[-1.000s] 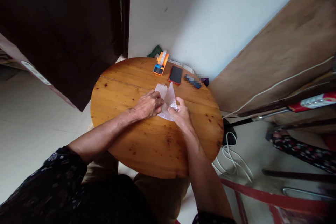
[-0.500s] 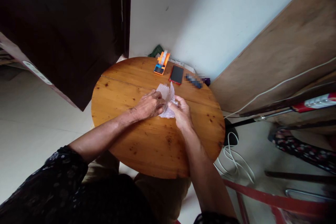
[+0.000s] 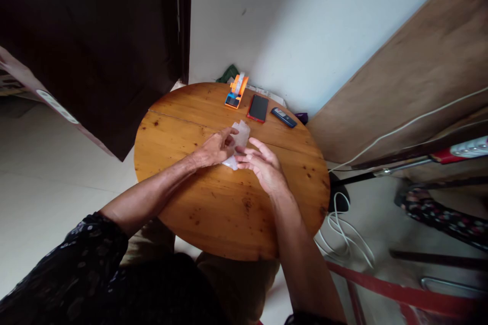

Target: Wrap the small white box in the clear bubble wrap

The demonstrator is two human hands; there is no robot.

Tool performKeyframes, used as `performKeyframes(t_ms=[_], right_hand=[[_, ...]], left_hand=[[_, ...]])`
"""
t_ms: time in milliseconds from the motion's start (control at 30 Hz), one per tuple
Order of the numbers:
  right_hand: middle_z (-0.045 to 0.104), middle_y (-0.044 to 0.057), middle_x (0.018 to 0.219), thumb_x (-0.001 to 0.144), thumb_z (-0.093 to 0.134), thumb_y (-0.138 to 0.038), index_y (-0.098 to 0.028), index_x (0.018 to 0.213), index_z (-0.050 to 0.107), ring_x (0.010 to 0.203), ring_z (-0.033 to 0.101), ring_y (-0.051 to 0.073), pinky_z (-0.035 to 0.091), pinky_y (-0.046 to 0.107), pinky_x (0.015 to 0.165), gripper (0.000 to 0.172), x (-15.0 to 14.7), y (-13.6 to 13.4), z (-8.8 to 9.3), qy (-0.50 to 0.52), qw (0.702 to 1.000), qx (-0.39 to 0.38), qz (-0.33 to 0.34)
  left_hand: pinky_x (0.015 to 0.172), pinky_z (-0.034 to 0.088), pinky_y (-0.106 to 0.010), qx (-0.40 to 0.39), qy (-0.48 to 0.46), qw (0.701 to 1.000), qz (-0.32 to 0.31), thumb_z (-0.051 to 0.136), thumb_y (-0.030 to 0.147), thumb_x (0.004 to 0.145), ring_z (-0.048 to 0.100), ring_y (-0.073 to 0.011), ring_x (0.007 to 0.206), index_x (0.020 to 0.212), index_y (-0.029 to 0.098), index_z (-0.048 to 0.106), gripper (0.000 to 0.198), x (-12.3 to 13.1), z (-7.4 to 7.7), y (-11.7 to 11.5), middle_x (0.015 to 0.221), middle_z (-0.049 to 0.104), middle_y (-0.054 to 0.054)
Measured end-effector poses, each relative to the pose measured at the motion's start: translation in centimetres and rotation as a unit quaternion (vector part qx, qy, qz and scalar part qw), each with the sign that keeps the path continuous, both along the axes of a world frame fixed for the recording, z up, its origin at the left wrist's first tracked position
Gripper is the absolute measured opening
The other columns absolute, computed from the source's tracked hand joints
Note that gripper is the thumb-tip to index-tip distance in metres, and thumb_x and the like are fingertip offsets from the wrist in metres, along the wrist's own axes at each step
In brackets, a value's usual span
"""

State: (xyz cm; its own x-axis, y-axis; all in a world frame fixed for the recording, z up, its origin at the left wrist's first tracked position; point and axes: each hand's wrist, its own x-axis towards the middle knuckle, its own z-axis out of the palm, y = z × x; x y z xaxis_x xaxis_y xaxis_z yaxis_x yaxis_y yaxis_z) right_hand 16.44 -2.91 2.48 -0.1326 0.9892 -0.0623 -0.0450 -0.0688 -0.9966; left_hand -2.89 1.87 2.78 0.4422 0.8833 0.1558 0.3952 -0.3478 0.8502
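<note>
A small folded piece of translucent bubble wrap (image 3: 241, 134) lies on the round wooden table (image 3: 213, 203). My left hand (image 3: 217, 147) rests at the wrap's left side, its fingers bent and closed on it; the fingertips are partly hidden. On the other side, my right hand (image 3: 265, 165) is held just above the table with fingers spread and nothing in them. Its fingertips reach over the lower right part of the wrap. Whether anything lies inside the folds cannot be seen.
Toward the wall stand an orange and blue tape dispenser (image 3: 237, 91), a red-edged smartphone (image 3: 258, 108) and a dark blue keypad phone (image 3: 284, 117). A white cable (image 3: 337, 228) loops on the floor at right, near a red frame (image 3: 400, 284). A dark door (image 3: 114, 35) is at left.
The wrap's raised flap now lies folded down, making the piece narrower. My right hand has let go of it and spread its fingers; the left stays at the wrap.
</note>
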Motion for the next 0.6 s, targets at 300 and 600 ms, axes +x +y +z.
performKeyframes(t_ms=[300, 600], right_hand=[[0.067, 0.016, 0.136, 0.078, 0.073, -0.04, -0.022, 0.149, 0.044, 0.101, 0.073, 0.024, 0.059, 0.043, 0.086, 0.079, -0.1, -0.2, 0.1, -0.02, 0.999, 0.019, 0.027], [0.067, 0.017, 0.136, 0.079, 0.068, -0.04, -0.023, 0.153, 0.039, 0.089, 0.072, 0.021, 0.054, 0.034, 0.067, 0.082, -0.2, 0.2, -0.4, -0.071, 0.996, 0.043, 0.015]], left_hand=[[0.082, 0.054, -0.032, 0.032, 0.015, 0.999, 0.01, 0.066, 0.023, 0.083, 0.062, -0.0168, 0.092, 0.123, 0.014, 0.064, 0.041, 0.1, 0.3, -0.4, 0.113, 0.066, -0.01], [0.073, 0.053, -0.029, 0.069, 0.069, 0.995, 0.005, 0.065, 0.013, 0.076, 0.058, -0.014, 0.076, 0.105, 0.015, 0.07, 0.03, 0.3, -0.6, 0.1, 0.099, 0.066, -0.007]])
